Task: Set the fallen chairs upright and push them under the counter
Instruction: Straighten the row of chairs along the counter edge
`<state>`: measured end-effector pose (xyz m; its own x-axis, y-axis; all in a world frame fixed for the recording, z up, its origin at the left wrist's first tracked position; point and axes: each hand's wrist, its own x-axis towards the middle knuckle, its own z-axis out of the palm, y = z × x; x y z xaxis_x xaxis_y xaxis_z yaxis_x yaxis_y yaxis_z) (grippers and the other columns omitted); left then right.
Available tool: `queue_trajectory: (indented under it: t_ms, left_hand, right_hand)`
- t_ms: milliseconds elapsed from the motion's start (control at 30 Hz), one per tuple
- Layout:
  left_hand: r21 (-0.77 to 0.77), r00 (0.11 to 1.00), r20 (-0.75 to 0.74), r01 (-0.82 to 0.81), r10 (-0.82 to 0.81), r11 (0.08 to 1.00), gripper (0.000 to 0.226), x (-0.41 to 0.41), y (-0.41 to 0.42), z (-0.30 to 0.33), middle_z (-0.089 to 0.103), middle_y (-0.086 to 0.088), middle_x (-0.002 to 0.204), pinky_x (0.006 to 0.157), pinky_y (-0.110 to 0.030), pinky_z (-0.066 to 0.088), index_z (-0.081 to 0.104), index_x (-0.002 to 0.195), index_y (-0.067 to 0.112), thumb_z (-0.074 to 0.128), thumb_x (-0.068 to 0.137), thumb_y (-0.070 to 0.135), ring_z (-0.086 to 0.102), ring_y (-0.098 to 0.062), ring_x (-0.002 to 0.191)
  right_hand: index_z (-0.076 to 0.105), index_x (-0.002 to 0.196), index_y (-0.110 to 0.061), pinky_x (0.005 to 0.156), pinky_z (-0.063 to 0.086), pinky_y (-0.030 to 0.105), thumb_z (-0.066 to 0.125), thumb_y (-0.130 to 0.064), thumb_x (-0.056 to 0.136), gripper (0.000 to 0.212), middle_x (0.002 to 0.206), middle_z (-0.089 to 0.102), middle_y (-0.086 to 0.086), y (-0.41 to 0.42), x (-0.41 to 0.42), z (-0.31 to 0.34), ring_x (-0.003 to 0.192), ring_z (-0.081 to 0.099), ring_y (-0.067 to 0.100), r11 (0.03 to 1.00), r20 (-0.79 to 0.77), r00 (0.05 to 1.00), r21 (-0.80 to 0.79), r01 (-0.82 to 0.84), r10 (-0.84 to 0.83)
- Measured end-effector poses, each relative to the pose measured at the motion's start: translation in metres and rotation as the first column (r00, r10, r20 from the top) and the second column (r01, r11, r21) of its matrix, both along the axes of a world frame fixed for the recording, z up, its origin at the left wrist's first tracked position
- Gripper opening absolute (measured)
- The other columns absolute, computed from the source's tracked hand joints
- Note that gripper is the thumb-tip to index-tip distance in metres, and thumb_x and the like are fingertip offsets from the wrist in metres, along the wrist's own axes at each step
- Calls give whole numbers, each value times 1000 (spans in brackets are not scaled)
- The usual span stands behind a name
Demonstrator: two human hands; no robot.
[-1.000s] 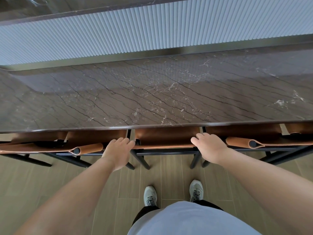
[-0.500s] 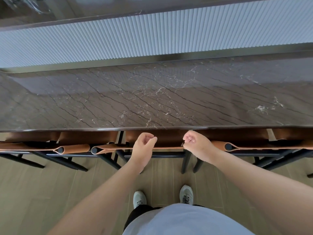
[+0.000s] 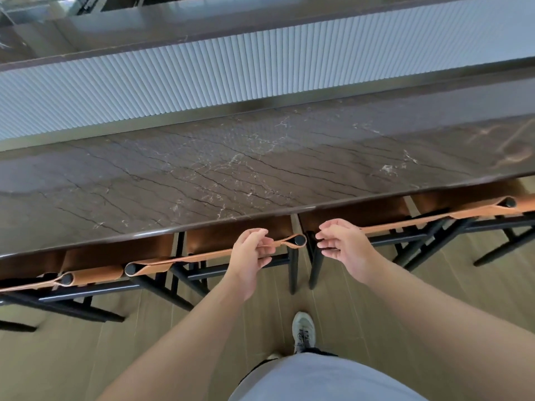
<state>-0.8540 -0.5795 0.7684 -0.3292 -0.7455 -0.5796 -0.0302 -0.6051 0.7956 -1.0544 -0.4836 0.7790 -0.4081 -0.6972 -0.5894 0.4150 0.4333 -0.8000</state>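
Note:
Several chairs with tan leather seats and black metal frames stand upright, their seats tucked under the dark marble counter (image 3: 231, 175). My left hand (image 3: 250, 256) hovers over the right end of the middle chair (image 3: 202, 257) backrest strap, fingers half curled, holding nothing. To its right, my right hand (image 3: 343, 246) is loosely open beside the left end of the right chair (image 3: 405, 224) backrest, not gripping it. A narrow gap separates these two chairs. Another chair (image 3: 95, 274) stands further left.
A ribbed white panel (image 3: 202, 79) rises behind the counter, with a higher dark ledge (image 3: 86, 33) above it. Black chair legs (image 3: 293, 270) stand on the wood-look floor (image 3: 72, 357) just ahead of my shoe (image 3: 302, 331).
Both hands have let go of the chair backs they were pressing and drawn closer together, fingers loose. The view has shifted right along the counter and tilted.

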Motion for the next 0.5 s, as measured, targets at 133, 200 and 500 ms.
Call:
queue_trajectory:
  t_ms: [133, 200, 500]
  left_hand:
    - [12, 998, -37, 52, -52, 999, 25, -3, 15, -5, 73, -1, 89, 82, -37, 52, 66, 106, 19, 60, 85, 31, 69, -15, 80]
    - [-7, 994, -41, 103, -103, 995, 24, -3, 25, -6, 72, 0, 91, 88, -38, 50, 65, 109, 18, 56, 90, 30, 68, -15, 83]
    - [-72, 984, 21, 178, -177, 981, 14, -28, 57, 1, 72, 1, 89, 88, -35, 52, 66, 105, 20, 55, 97, 22, 68, -14, 83]
  right_hand:
    - [64, 98, -11, 77, 51, 35, 56, -11, 95, 9, 95, 70, 12, 25, 0, 4, 89, 67, 26, 1000, -8, 1000, -8, 26, -26]
    - [64, 101, -11, 79, 51, 35, 56, -12, 95, 11, 96, 70, 11, 37, 0, 3, 90, 68, 26, 998, -16, 998, -12, 62, -62]
    - [65, 100, -14, 82, 52, 35, 58, -13, 95, 9, 100, 68, 9, 64, -43, 0, 95, 66, 24, 997, -187, 981, 37, 66, -58]
